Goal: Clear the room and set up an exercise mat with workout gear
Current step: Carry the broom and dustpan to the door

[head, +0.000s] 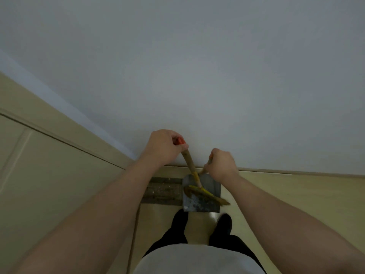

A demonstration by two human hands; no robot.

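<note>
At the foot of the white wall, with a beige door off to the left, the left hand grips the top of a broom. Its bristles rest in a grey dustpan on the floor, just ahead of the feet. The right hand is curled round the dustpan's thin handle.

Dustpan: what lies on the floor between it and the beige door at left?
In the head view, a dark speckled floor strip lies between dustpan and door, right against the dustpan's left side.
</note>
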